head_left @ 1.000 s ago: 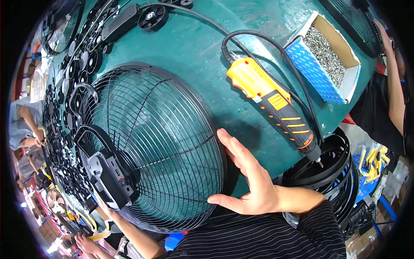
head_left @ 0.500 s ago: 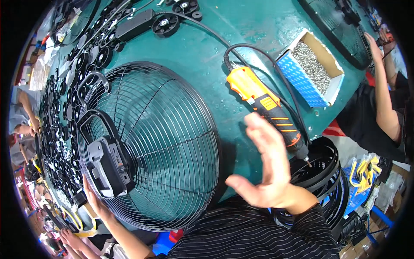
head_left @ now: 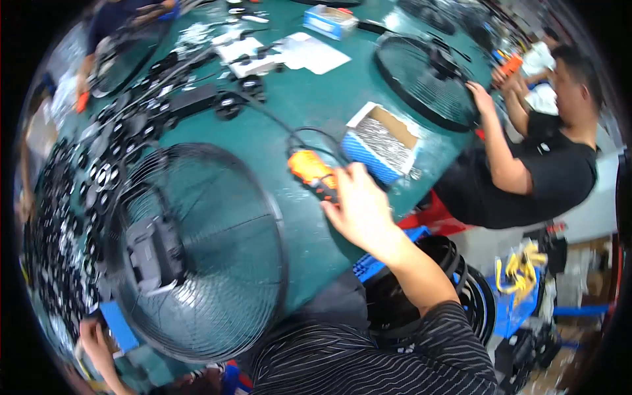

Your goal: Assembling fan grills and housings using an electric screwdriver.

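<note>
My right hand (head_left: 361, 207) is closed around the dark grip of an orange-and-black electric screwdriver (head_left: 308, 168), which lies over the green table. Its lower end is hidden under my palm. A round black wire fan grille (head_left: 234, 263) with a black motor housing (head_left: 155, 253) rests on the table to the left of it. My left hand (head_left: 97, 343) is at the lower left, beside a small blue box (head_left: 118, 326) with small contents I cannot make out. Motion blur and the box obscure its fingers.
A blue-and-white box of screws (head_left: 382, 141) stands beyond the screwdriver, whose cable (head_left: 273, 118) runs back left. Black round parts (head_left: 72, 197) crowd the left side. Black rings (head_left: 454, 283) are stacked below the table edge. A co-worker (head_left: 526, 151) at right handles another fan grille (head_left: 421, 82).
My right hand has gone from open beside the screwdriver to gripping it. My left hand has left the motor housing and moved down-left to the blue box. The view has shifted.
</note>
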### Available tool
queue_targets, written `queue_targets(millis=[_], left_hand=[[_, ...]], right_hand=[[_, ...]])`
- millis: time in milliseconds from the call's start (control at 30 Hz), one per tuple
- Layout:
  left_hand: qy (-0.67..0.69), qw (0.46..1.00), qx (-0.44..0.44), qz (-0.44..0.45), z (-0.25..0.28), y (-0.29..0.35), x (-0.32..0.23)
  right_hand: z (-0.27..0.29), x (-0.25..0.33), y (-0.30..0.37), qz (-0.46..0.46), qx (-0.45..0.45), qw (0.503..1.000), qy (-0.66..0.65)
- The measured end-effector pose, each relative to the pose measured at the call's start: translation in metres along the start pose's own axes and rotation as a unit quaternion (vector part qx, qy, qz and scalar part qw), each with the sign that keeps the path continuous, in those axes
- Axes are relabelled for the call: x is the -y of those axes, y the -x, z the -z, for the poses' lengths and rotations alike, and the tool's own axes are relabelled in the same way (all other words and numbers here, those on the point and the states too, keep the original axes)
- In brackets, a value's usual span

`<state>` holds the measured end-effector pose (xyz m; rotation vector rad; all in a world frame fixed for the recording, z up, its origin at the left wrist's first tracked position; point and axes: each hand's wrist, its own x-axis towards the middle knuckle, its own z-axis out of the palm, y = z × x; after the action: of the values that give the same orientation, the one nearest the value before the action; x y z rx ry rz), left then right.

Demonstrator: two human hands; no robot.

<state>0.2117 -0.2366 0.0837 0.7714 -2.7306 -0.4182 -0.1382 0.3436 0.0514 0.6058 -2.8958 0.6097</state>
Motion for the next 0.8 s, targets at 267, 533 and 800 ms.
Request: queue_targets(millis=[267,533,800], left_hand=[[-0.063,0.984,-0.151,0.063,0.037,0.038,-0.063],[-0.212,0.961,0.137,0.114,0.032,0.032,-0.072],[-0.251,0.933,0.198,0.168,0.010,0.011,-0.057]], right_hand=[[0.000,-0.015,0.001,-0.038,0.005,0.939,-0.341],[0.059,-0.031,0.002,0.008,-0.091,0.698,-0.710],[0.052,0.043,0.022,0.072,-0.149,0.688,-0.707]])
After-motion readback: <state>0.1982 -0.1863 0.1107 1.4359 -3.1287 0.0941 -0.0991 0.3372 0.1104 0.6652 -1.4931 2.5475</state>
